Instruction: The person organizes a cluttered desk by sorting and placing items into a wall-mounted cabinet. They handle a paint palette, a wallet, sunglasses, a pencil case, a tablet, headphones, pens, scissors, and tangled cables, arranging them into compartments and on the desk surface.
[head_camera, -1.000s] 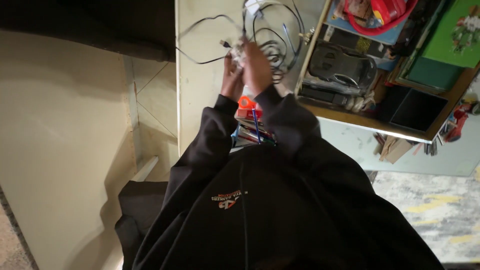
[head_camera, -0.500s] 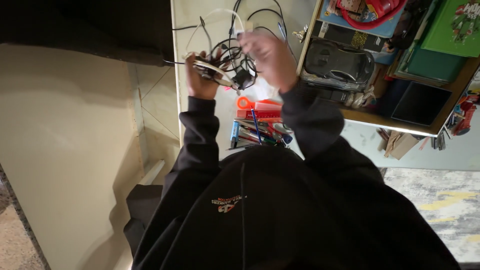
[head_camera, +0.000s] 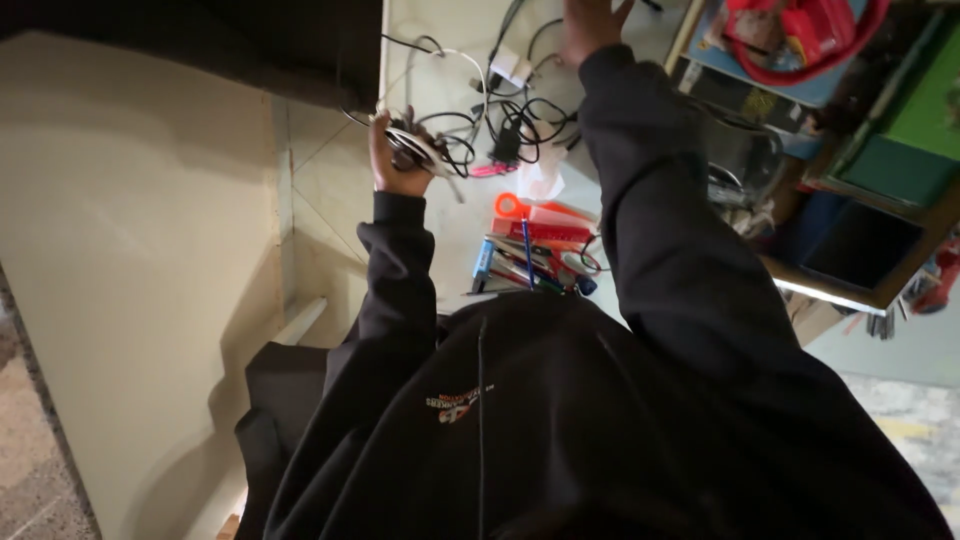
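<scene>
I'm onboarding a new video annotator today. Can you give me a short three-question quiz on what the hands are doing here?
1. True or false: the left hand holds a bundle of cables.
2. Where is the right hand? A) resting on the pens B) reaching up at the top edge of the view C) inside a pocket
3. Fill in: just below the cables lies an ______ handled tool beside the pens.

Key: 1 true; 2 B; 3 orange

Cable bundle (head_camera: 425, 150): black and white cords, loosely coiled and tangled, gripped at one end. Loops trail across pale tabletop toward small black adapter (head_camera: 505, 145) and white plug (head_camera: 512, 68).
</scene>
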